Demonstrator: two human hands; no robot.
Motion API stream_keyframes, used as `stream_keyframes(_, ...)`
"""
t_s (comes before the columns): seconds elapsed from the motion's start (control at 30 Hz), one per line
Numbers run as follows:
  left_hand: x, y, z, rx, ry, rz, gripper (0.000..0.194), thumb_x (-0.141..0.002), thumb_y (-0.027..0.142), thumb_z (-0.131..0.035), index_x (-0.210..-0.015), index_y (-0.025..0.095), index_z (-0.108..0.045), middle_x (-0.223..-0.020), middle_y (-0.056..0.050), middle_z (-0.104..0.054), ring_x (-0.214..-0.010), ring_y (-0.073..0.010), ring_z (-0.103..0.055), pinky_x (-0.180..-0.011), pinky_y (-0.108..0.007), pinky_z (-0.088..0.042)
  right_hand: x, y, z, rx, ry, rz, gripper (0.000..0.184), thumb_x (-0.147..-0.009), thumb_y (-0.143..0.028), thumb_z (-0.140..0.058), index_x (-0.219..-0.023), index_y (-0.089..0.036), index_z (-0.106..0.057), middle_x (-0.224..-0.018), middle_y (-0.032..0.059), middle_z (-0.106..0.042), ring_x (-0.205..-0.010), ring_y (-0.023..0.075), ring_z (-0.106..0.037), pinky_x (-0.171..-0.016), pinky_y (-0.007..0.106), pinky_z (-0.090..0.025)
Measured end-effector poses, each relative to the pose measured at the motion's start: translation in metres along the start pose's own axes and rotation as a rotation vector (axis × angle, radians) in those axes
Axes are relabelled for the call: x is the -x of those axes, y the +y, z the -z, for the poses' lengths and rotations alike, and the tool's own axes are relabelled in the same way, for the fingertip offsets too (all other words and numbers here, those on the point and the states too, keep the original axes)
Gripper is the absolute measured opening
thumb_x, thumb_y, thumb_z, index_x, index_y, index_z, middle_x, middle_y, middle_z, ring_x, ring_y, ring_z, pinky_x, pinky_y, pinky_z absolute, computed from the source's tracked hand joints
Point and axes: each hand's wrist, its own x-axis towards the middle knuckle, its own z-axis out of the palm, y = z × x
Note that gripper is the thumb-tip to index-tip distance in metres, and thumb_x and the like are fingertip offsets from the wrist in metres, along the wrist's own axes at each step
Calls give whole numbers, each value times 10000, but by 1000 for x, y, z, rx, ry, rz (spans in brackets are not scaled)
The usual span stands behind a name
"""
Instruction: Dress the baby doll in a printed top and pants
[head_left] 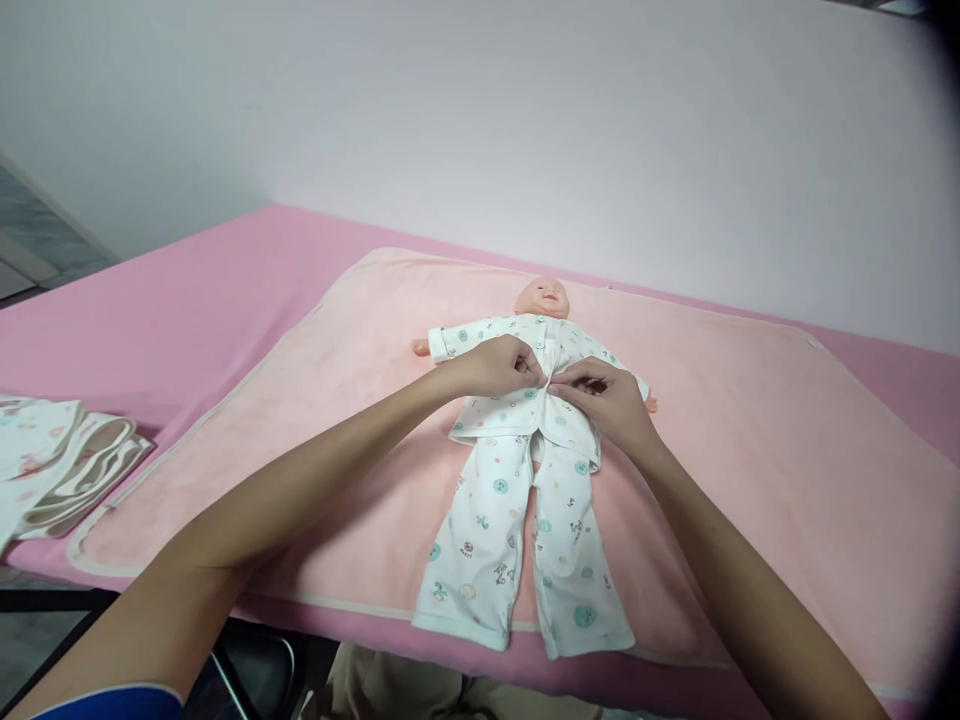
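A baby doll [541,298] lies on its back, dressed in a white printed shirt [495,415] and matching printed pants [480,530]. The shirt's front opening runs down the middle of the chest. My left hand [504,366] pinches one edge of that opening at chest height. From the other side, my right hand [604,392] pinches the shirt front too, its fingertips meeting those of the left. Whatever fastener lies between the fingertips is hidden. The doll's hands stick out of both sleeves, and the pant legs reach toward the near edge.
Under the doll a peach blanket [315,440] with a pale border covers much of the pink table cover [202,275]. Folded printed cloths [67,465] lie at the left edge. A white wall [525,130] stands behind. Below the table's front is a black metal frame [255,660].
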Motion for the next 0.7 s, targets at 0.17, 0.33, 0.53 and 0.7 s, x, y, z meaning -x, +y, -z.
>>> stream_keyframes(0.17,-2,-2,-2,37,-23,-21,253,-854,395,-744,-934,165,-813,-776,-13,-602,-675,-123,-467,-609,-287,-323,0,0,-1,2,-10,-34,309,-834,-534,-952,-927,-266,-829,-1065,56,-803,-804,192,-593,-756,393,-488)
stream_keyframes(0.33,-2,-2,-8,113,-7,-38,221,-863,381,-730,-881,168,-784,-725,4,-531,-632,-108,-405,-591,-283,-286,-2,2,-1,32,6,-73,455,-751,-602,-987,-927,-245,-766,-1005,48,-758,-753,175,-526,-713,364,-451)
stream_keyframes(0.53,-4,-1,-13,123,19,-46,220,-864,381,-739,-850,163,-759,-706,11,-478,-620,-102,-368,-587,-284,-255,-3,1,0,52,-3,-61,484,-764,-622,-974,-959,-252,-730,-964,32,-712,-736,168,-492,-690,347,-415)
stream_keyframes(0.7,-2,3,-18,161,60,-28,234,-873,380,-734,-856,149,-775,-716,11,-503,-647,-106,-407,-606,-282,-288,-3,-2,-1,86,-6,-33,474,-788,-617,-964,-957,-257,-707,-936,14,-682,-722,161,-458,-695,343,-388)
